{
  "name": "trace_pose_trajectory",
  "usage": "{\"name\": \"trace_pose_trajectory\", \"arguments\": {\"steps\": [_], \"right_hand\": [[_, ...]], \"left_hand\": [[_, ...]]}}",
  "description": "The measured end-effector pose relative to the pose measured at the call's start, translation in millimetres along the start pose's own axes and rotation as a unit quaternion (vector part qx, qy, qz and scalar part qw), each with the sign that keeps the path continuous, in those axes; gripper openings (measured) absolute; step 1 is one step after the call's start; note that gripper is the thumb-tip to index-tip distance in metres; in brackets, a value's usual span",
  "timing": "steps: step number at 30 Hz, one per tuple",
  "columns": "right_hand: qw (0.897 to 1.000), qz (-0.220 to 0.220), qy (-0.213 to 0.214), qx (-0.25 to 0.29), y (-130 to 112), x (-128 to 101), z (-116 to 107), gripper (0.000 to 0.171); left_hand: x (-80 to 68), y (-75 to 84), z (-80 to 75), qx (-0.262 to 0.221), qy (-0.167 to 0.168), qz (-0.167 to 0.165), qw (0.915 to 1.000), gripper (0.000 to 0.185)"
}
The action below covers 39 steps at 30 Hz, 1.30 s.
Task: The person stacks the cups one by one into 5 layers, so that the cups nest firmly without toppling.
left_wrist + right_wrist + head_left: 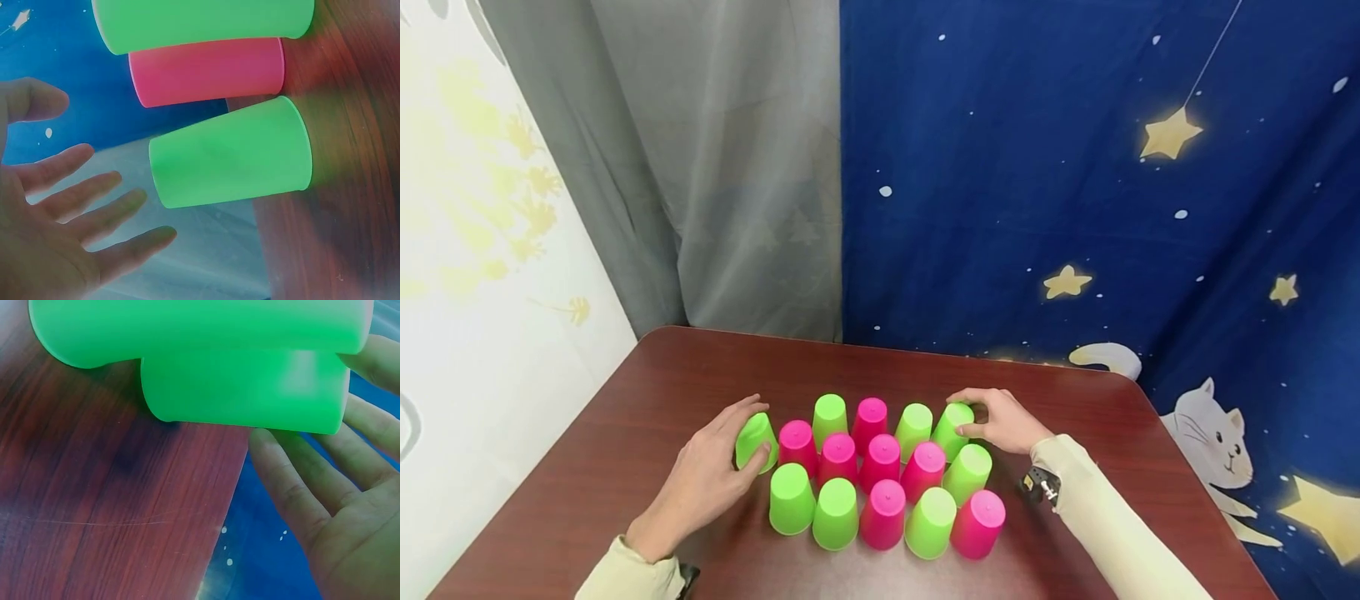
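Several green and pink cups stand upside down in three tight rows on the dark wooden table (pixel 647 392). My left hand (pixel 739 429) is spread beside the leftmost green cup (pixel 756 440), which leans a little. In the left wrist view the straight fingers (pixel 106 212) stay a small gap away from that green cup (pixel 231 159). My right hand (pixel 973 414) reaches the rightmost green cup of the back row (pixel 953 427). The right wrist view shows its straight fingers (pixel 281 469) touching that green cup (pixel 250 390) at its top edge.
A blue star-and-cat curtain (pixel 1075 208) and a grey curtain (pixel 715 167) hang behind the table's far edge. A pink cup (pixel 206 72) stands right behind the left green one. Bare wood lies to the left, right and back of the cups.
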State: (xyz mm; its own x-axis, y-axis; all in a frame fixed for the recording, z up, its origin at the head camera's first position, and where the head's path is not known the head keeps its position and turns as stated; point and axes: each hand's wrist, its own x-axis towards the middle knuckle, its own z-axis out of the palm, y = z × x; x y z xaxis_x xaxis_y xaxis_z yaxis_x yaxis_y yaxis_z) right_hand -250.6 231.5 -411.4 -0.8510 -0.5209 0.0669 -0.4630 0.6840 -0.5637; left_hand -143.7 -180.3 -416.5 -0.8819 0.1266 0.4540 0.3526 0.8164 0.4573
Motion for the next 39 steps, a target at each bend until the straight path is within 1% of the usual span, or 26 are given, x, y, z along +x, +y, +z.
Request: {"name": "trace_pose_trajectory", "arguments": {"steps": [6, 9, 13, 16, 19, 25, 27, 31, 35, 39], "right_hand": [[1.000, -0.015, -0.002, 0.006, 2.6, 5.1, -3.5, 0.044], [1.000, -0.002, 0.002, 0.013, 3.1, 7.1, -5.3, 0.043], [1.000, 0.004, 0.000, 0.018, 4.0, 10.2, -6.4, 0.043], [1.000, -0.008, -0.002, 0.008, 5.8, 14.3, -7.7, 0.043], [1.000, -0.009, 0.001, -0.001, 8.0, 19.7, -9.3, 0.043], [1.000, 0.003, -0.002, -0.008, 12.3, 32.5, -11.2, 0.044], [1.000, 0.003, -0.004, 0.000, 12.4, 36.7, -12.2, 0.044], [1.000, 0.000, -0.004, -0.005, 12.2, 45.2, -14.5, 0.043], [1.000, 0.002, -0.007, -0.011, 11.6, 53.2, -17.1, 0.042], [1.000, 0.013, -0.006, 0.001, 9.5, 62.0, -18.8, 0.042]], "left_hand": [[-1.2, 2.7, 0.9, -0.006, 0.001, 0.003, 1.0000, 0.045], [0.3, 2.1, 2.9, -0.008, 0.000, 0.000, 1.0000, 0.045], [2.2, -1.2, 5.1, -0.007, 0.007, -0.002, 0.9999, 0.044], [2.9, -4.2, 6.6, -0.006, 0.015, 0.000, 0.9999, 0.043], [3.8, -7.3, 8.4, -0.007, 0.018, -0.002, 0.9998, 0.043], [6.8, -16.1, 13.2, -0.005, 0.017, -0.023, 0.9996, 0.043], [7.4, -19.0, 15.2, -0.003, 0.013, -0.031, 0.9994, 0.044], [8.3, -23.8, 19.4, -0.001, 0.004, -0.044, 0.9990, 0.045], [9.5, -26.9, 22.1, 0.001, -0.002, -0.055, 0.9985, 0.045], [10.8, -27.9, 23.0, 0.005, -0.008, -0.065, 0.9978, 0.043]]}}
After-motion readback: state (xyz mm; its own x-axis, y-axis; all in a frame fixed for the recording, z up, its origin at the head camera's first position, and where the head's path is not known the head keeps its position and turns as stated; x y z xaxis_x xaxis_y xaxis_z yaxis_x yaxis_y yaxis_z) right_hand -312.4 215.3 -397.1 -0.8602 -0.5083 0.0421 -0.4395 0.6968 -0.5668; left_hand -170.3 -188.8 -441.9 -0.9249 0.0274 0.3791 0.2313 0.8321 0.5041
